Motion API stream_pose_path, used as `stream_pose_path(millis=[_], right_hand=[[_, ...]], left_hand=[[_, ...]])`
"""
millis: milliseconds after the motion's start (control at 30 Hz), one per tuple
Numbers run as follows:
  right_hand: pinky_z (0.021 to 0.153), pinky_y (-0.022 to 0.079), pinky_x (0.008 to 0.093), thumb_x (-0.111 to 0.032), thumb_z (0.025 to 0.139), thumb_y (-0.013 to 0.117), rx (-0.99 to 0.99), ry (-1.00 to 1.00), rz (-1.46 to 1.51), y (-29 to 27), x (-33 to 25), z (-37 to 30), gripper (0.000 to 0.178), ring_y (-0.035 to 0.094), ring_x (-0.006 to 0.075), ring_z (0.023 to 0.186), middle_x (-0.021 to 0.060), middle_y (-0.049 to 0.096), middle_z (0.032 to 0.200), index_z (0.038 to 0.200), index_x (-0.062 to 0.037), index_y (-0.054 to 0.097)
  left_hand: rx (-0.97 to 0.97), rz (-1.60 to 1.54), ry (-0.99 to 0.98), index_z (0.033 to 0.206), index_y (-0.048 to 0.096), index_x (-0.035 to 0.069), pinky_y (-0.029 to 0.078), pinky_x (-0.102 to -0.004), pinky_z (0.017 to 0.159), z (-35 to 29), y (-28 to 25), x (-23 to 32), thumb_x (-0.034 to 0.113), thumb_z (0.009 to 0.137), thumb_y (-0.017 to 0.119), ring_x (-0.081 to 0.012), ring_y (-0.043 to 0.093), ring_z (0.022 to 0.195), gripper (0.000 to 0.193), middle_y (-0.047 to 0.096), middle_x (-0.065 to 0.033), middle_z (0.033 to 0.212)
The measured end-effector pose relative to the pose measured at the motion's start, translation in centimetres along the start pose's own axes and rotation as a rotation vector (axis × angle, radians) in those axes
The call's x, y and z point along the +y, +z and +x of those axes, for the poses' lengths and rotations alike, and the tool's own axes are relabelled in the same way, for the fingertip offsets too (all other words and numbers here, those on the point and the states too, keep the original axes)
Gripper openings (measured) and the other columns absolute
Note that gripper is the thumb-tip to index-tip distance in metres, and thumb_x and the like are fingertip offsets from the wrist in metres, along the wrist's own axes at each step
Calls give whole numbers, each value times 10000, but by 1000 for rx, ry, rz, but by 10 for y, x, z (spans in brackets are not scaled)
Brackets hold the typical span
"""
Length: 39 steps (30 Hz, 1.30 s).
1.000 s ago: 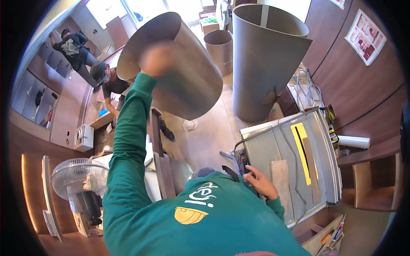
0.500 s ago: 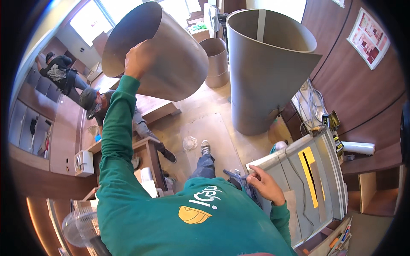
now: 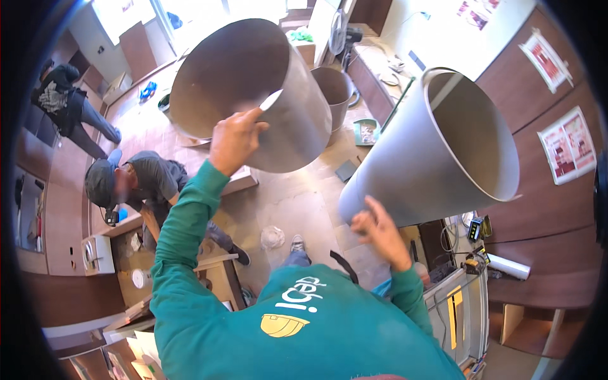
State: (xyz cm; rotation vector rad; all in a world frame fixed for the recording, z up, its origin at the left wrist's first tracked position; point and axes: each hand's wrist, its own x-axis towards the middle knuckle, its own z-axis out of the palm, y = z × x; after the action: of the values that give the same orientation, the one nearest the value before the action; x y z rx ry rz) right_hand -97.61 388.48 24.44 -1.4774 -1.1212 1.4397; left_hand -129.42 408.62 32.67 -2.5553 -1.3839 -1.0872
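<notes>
My left hand (image 3: 237, 142) is raised and closed on the rim of a wide rolled brown-grey sheet (image 3: 303, 120), curled into a tilted open tube. At the right, a taller rolled grey sheet (image 3: 405, 158) leans outward, its open end toward the upper right. In front of its lower part is my right hand (image 3: 381, 234), with nothing in it and its fingers apart and slightly bent; whether it touches the sheet I cannot tell. A smaller rolled sheet (image 3: 341, 104) stands on the floor behind the tube in my left hand.
A crouching person (image 3: 149, 183) works at the left beside a low wooden platform; another person (image 3: 69, 104) stands farther back. A plastic bag (image 3: 272, 237) lies on the floor. A green-edged tray (image 3: 366, 132) sits beyond. At lower right are a grey machine table (image 3: 459, 304) and a white roll (image 3: 508, 266).
The tube in my left hand has shifted right and slightly down in view. My right hand has risen from beside the machine table to the tall rolled sheet, which now tilts rightward.
</notes>
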Motion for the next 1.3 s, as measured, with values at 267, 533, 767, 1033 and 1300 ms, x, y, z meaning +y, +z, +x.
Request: stream_pose_path(millis=[267,533,767,1033,1300], right_hand=[[702,590,393,-781,741,629,-28,-117,-41,53,-128,186,1292,572,312,1168,285,457,1363,1526,66,51],[732,588,449,-594,746,738,175,-177,-179,16,-192,295,1082,611,365,1114,245,566,1276,1478,40,254],[798,553,420,-155,856,516,357,-315,-250,-66,-160,405,499,690,333,939,250,652,1145,1330,2,507],[994,441,434,-71,871,442,683,-351,-85,-83,-98,440,531,585,427,1148,287,607,1214,1397,5,417],[1090,349,372,-9,908,471,863,-461,138,-72,-66,479,562,498,324,1265,222,505,1364,1450,22,327]], left_hand=[[-229,21,75,938,562,100,521,-443,618,2,33,-43,106,877,607,-330,664,753,76,613,-70,896],[-368,75,310,966,567,89,519,-408,619,61,44,-52,26,792,606,-282,665,780,189,569,-86,845],[-408,54,429,937,557,83,518,-416,625,153,121,-80,6,773,575,-278,645,749,183,566,-81,861],[-480,173,738,953,575,131,515,-368,701,244,214,-132,96,778,596,-214,624,823,180,542,-34,865],[-513,79,927,938,586,153,487,-329,756,286,285,-179,164,801,576,-187,602,872,138,546,-9,900]])
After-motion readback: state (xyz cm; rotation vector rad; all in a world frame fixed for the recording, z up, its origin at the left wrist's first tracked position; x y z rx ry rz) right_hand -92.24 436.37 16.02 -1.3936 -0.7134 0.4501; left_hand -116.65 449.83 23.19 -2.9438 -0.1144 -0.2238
